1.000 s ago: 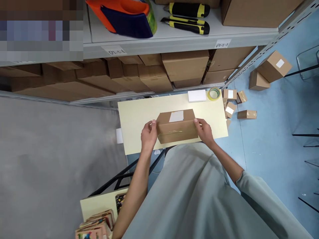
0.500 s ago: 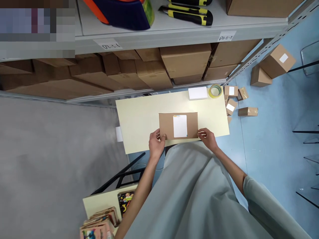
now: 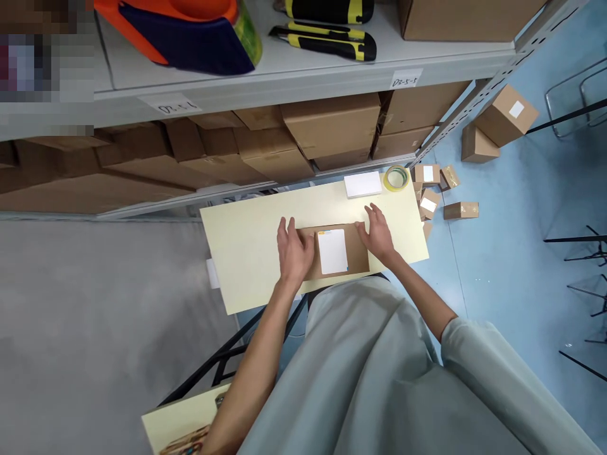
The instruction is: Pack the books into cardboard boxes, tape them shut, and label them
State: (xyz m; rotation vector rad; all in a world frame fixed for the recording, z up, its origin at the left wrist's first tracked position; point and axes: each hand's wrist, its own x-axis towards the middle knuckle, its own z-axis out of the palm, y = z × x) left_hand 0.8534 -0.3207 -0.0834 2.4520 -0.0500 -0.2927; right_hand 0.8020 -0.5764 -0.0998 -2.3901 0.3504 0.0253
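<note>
A brown rectangular cardboard piece [image 3: 358, 253] lies near the front edge of the pale yellow table [image 3: 251, 246]; whether it is a flat sheet or a shallow box, I cannot tell. On its face sits a white label [image 3: 332, 251]. My left hand [image 3: 294, 256] is at the left end of the cardboard, fingers stretched forward and thumb over its edge. At the upper right corner, my right hand [image 3: 378, 235] has its fingers extended and its thumb at the cardboard's edge. Neither hand grips it.
A white stack or box [image 3: 363, 185] and a tape roll [image 3: 396, 178] stand at the table's back right. Several small cartons [image 3: 461, 210] are beyond the right edge. Overhead, a shelf [image 3: 284, 82] holds utility knives [image 3: 327, 43]; large boxes [image 3: 332, 126] fill the level below.
Both hands have moved forward from the cardboard's near corners, and their fingers have spread out. The cardboard remains near the table's front edge. The camera view has shifted.
</note>
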